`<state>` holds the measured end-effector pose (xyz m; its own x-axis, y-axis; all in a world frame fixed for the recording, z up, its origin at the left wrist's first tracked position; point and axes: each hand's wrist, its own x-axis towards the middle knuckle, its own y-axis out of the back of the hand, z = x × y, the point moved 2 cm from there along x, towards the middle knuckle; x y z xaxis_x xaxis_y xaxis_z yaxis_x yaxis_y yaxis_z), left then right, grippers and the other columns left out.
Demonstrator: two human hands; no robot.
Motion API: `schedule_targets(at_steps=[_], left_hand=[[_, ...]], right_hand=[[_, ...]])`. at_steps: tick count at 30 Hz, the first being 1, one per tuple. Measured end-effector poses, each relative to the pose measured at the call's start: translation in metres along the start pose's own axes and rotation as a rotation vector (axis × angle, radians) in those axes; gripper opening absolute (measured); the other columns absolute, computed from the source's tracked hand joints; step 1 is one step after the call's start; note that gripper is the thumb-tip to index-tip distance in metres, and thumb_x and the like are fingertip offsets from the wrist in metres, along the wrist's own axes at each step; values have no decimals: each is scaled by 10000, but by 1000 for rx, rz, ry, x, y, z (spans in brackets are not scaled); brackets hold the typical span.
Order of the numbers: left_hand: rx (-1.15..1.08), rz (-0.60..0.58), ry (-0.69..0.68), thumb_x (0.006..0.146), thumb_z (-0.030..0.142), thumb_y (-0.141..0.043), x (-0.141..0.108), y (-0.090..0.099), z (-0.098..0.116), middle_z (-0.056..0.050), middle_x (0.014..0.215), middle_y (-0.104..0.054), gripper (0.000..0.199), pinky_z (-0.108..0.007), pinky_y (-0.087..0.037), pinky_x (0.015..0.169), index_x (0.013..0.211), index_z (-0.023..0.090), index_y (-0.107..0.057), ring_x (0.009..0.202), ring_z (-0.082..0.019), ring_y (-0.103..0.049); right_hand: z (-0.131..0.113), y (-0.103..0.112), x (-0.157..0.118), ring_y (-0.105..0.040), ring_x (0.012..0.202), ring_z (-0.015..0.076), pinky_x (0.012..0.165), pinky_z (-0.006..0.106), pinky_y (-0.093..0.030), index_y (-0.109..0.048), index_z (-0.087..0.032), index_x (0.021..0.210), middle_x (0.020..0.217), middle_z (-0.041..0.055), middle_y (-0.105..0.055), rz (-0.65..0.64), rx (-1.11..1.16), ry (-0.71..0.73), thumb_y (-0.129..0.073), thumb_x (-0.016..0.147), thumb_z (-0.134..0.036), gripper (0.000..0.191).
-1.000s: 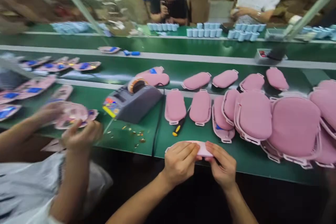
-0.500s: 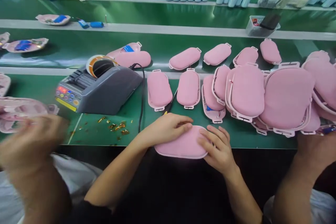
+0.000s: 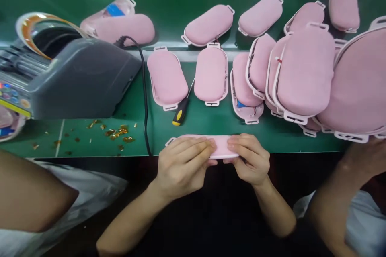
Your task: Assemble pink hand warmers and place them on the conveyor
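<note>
Left hand (image 3: 182,166): pinching rounded pink plastic case (image 3: 222,146), 9 o'clock | right hand (image 3: 251,158): pinching, 3 o'clock | black-yellow screwdriver (image 3: 181,112): 11 o'clock

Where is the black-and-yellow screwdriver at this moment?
In the head view, the screwdriver lies left of centre on the green table, between two pink cases.

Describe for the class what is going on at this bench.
A person's left hand and right hand grip a pink case at the bench's front edge. A yellow-and-black screwdriver lies just beyond, between two more pink cases. Others are piled to the right; a grey tape dispenser stands left, near gold scraps.
</note>
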<state>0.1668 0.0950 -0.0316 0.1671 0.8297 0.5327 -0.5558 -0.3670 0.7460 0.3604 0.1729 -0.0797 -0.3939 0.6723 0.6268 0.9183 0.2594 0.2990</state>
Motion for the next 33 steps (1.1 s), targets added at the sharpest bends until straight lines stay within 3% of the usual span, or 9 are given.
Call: schedule_targets(at_steps=[5,9,12,14,16,19,22,27,33], left_hand=[[-11,-172,69,976,410,-772,-10,15,-20,-74,1189,-822,383,-411,-638,1043,1275,180,-704,1130,-259,-784],[-195,-51,112,960,316,-800,-24,18,-30,-57,1173,-825,355,-388,-659,1038,1283,201,-706,1102,-225,-794],[-361,41,68,913,303,-853,-26,12,-23,-65,1169,-826,424,-375,-678,1014,1291,175,-711,1090,-209,-796],[-442,21,59,927,316,-838,-23,9,-15,-64,1169,-828,401,-375,-667,1052,1283,175,-718,1091,-200,-800],[-474,11,92,956,290,-807,-19,8,-8,-52,1139,-837,318,-363,-669,1047,1251,194,-735,1058,-190,-811],[-450,91,130,939,210,-818,-17,9,0,-38,1100,-844,269,-345,-688,983,1200,210,-755,990,-189,-823],[-447,92,134,930,210,-826,-23,9,-3,-52,1128,-839,288,-356,-685,989,1209,213,-754,1007,-203,-822],[-502,-16,172,963,260,-793,-34,14,-21,-63,1157,-834,250,-385,-645,1069,1205,215,-751,1115,-220,-801],[-374,-90,147,986,218,-720,-35,20,-26,-108,1223,-811,298,-473,-623,1090,1284,205,-723,1242,-272,-744]], right_hand=[[8,9,-1,-772,992,263,848,451,-664,-740,-260,1230,1027,75,-788,-87,17,-40,-787,959,-231,277],[-7,17,0,-693,1233,319,1068,570,-560,-681,-281,1338,1225,99,-771,-101,-207,-55,-744,979,-262,366],[-26,10,2,-696,1231,300,1170,547,-448,-651,-247,1385,1250,92,-779,-227,-295,-1,-744,992,-364,420],[-35,2,3,-739,1080,242,1087,466,-479,-684,-258,1330,1130,45,-812,-227,-256,25,-746,1004,-383,354],[-37,-3,2,-746,941,198,938,408,-503,-719,-283,1265,1014,4,-820,-143,-217,24,-746,1010,-320,259],[-34,-7,-1,-746,892,195,840,401,-486,-748,-269,1184,981,11,-819,-53,-185,21,-730,1016,-276,169],[-30,-6,-1,-752,899,199,849,405,-487,-748,-276,1167,976,5,-822,-70,-182,55,-735,1017,-299,152],[-21,4,6,-750,1017,233,918,404,-537,-706,-258,1281,1098,50,-810,-230,-198,36,-824,950,-374,370],[-16,9,1,-733,1093,243,977,443,-532,-696,-261,1283,1200,75,-779,-306,-207,11,-737,1008,-289,280]])
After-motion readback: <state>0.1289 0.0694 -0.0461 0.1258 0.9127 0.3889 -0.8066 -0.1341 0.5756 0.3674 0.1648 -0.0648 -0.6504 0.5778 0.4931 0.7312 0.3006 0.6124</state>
